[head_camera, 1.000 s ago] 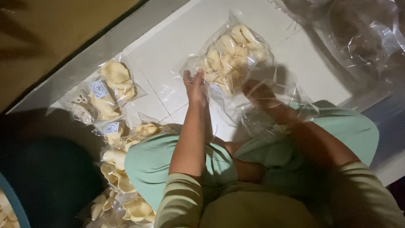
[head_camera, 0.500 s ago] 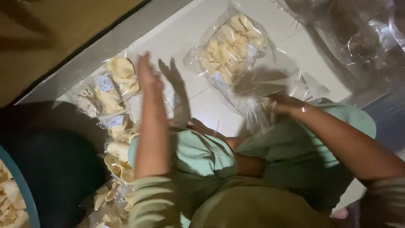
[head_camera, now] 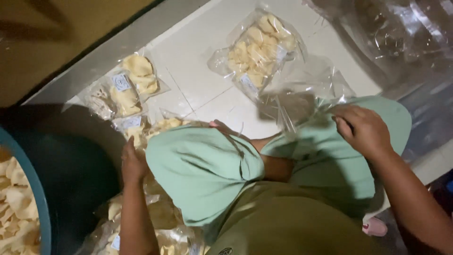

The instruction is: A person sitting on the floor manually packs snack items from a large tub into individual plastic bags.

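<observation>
Knees in pale green trousers fill the near part of my view as I sit cross-legged on the white tiled floor (head_camera: 222,101). Down beside my left knee, my left hand (head_camera: 133,164) rests with fingers together on a heap of filled cracker bags (head_camera: 141,222); I cannot tell whether it grips one or only lies on them. To its left stands a blue tub (head_camera: 40,198) holding loose pale crackers. My right hand (head_camera: 364,128) sits on my right knee with the fingers curled, pinching the edge of an empty clear plastic bag (head_camera: 302,97) that spreads out in front of that knee. A little further out on the left, just beside the heap, lie three small sealed packets of crackers (head_camera: 125,92), each with a small label, close to a grey strip along the edge of the tiles. Beyond the empty bag a larger filled bag of crackers (head_camera: 259,47) lies flat on the tiles, apart from both hands. Farthest off, at the upper right, lies a crumpled pile of clear plastic wrapping (head_camera: 401,38).
</observation>
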